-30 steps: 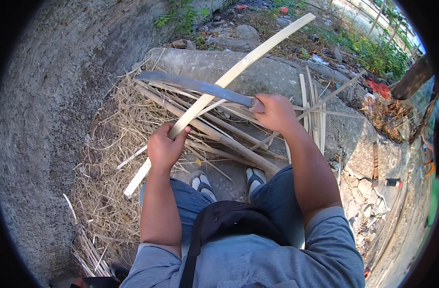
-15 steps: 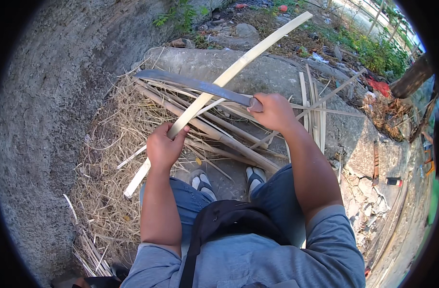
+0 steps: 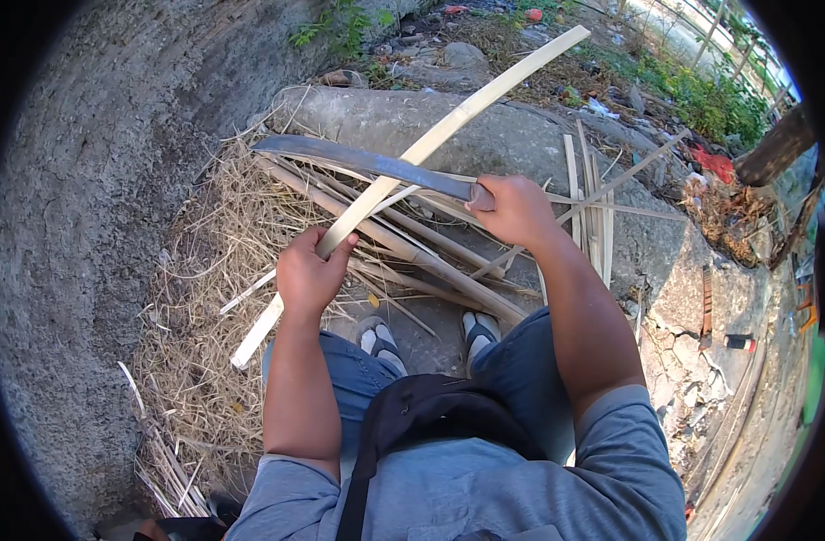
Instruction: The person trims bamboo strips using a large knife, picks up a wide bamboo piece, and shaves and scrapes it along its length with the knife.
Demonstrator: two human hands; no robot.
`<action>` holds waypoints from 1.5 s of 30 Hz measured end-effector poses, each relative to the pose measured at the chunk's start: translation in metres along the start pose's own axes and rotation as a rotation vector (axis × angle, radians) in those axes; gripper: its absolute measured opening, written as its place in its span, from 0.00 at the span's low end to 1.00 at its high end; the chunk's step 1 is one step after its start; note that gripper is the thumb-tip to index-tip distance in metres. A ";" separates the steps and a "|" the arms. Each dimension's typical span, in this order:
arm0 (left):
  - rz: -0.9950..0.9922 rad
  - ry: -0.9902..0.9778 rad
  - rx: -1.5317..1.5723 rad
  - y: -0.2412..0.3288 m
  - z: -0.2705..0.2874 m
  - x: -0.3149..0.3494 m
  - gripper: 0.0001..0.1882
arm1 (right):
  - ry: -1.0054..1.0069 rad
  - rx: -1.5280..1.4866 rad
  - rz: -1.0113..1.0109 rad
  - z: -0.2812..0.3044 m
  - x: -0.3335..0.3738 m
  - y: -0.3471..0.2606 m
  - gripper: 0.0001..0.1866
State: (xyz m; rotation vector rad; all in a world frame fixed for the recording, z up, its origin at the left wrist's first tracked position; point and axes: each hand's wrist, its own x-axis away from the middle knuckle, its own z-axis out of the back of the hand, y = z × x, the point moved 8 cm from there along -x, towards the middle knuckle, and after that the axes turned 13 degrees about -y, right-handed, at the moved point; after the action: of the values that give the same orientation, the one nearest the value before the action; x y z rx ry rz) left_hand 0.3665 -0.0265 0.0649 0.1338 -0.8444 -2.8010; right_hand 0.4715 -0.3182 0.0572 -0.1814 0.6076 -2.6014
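Note:
A long pale bamboo strip (image 3: 466, 110) slants from lower left to upper right in front of me. My left hand (image 3: 309, 270) is closed round its lower part, thumb on top. The fist of my right hand (image 3: 515, 209) grips the handle of a machete (image 3: 367, 160), whose dark curved blade points left and lies across the strip, touching it or very close. A thin sliver (image 3: 396, 200) angles off the strip just below the blade. Beneath both lie several bamboo poles (image 3: 390, 239), partly hidden by the strip and my hands.
Curly shavings (image 3: 205, 298) cover the ground at left, beside a rough concrete wall (image 3: 79, 225). Beyond the poles rises a stone slab (image 3: 340, 113). Split strips (image 3: 595, 212) rest on it at right. A second blade (image 3: 706, 307) and a small dark cylinder (image 3: 740, 342) lie farther right.
Almost nothing differs. The machete blade and the strip's far end sit very slightly lower; both hands keep their grips.

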 end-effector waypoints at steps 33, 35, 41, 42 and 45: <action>-0.003 -0.007 0.036 -0.003 0.003 0.002 0.22 | 0.040 -0.118 -0.141 0.010 0.001 0.024 0.18; -0.009 -0.007 0.029 -0.003 0.002 0.001 0.22 | 0.021 -0.097 -0.128 0.008 0.001 0.018 0.18; -0.026 -0.025 -0.017 0.000 -0.002 0.001 0.22 | -0.044 0.051 -0.022 0.003 0.004 -0.020 0.15; -0.031 -0.028 -0.018 0.001 -0.002 0.001 0.22 | -0.065 0.083 -0.010 0.000 0.001 -0.018 0.14; -0.024 -0.035 0.002 0.001 -0.001 0.001 0.23 | 0.007 0.093 0.014 0.005 -0.001 -0.002 0.15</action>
State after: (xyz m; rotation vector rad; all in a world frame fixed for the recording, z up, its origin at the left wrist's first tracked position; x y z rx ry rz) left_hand 0.3662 -0.0277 0.0646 0.0957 -0.8597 -2.8328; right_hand 0.4728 -0.3182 0.0627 -0.1377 0.4874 -2.6113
